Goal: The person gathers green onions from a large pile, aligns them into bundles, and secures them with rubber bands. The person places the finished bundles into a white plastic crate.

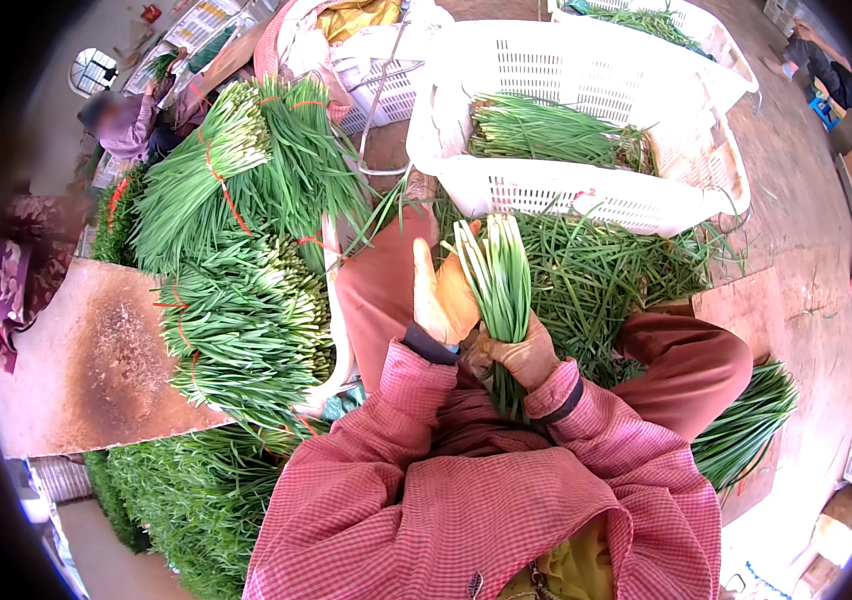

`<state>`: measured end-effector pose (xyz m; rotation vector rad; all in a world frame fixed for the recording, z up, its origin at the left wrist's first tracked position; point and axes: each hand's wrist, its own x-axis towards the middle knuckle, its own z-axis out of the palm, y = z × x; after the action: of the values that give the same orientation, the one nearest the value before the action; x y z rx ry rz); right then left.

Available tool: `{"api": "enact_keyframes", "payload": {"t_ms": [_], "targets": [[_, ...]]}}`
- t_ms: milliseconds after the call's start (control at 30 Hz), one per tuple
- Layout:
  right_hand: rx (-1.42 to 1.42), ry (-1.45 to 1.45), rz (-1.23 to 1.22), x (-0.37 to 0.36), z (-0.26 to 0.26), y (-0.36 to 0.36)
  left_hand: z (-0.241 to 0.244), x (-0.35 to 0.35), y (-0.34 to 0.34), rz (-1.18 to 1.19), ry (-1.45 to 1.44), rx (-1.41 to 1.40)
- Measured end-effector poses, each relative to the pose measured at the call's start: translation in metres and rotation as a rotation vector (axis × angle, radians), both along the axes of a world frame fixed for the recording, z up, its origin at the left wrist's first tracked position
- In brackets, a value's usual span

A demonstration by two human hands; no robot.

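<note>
My right hand (pixel 523 354), in a stained glove, is closed around a bunch of green chives (pixel 504 300) in front of my lap. The pale cut ends of the bunch point away from me, and its leaf tips hang down toward my jacket. My left hand (pixel 447 300), in an orange-tan glove, is held flat beside the stems with the thumb spread out. Some of its fingers are partly hidden behind the bunch. Loose chives and leaf scraps (pixel 591 277) lie in a heap beyond my hands, between my knees.
Tied chive bundles (pixel 246 315) with red bands are stacked at my left, above a board (pixel 110 360). A white plastic crate (pixel 576 184) with chives stands ahead. More chives (pixel 745 427) lie by my right knee. Another person (pixel 125 124) sits at the far left.
</note>
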<state>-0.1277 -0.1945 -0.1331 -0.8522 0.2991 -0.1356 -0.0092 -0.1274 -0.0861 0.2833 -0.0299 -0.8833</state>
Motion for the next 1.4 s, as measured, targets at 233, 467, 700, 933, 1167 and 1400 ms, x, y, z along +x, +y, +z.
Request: {"api": "enact_keyframes", "payload": {"t_ms": [233,467,700,933,1167,1400], "targets": [[-0.305,0.23,-0.04,-0.002,-0.036,-0.008,-0.035,-0.031,-0.004,-0.264,-0.437,0.727],[-0.352,0.299,-0.212,0.069,-0.053,-0.063,-0.099,0.055,-0.065,-0.418,-0.004,0.516],[-0.329,0.284,-0.296,0.062,-0.058,-0.075,-0.102,0.042,-0.087,-0.376,-0.163,0.639],[-0.214,0.27,-0.101,0.005,-0.004,-0.068,-0.047,-0.005,-0.068,-0.333,-0.11,0.331],[0.143,0.224,0.015,-0.019,0.031,-0.082,-0.031,0.079,-0.024,0.57,-0.684,0.819],[0.095,0.181,0.119,-0.017,0.036,-0.068,-0.058,0.178,0.001,-0.017,-1.2,2.357]]}}
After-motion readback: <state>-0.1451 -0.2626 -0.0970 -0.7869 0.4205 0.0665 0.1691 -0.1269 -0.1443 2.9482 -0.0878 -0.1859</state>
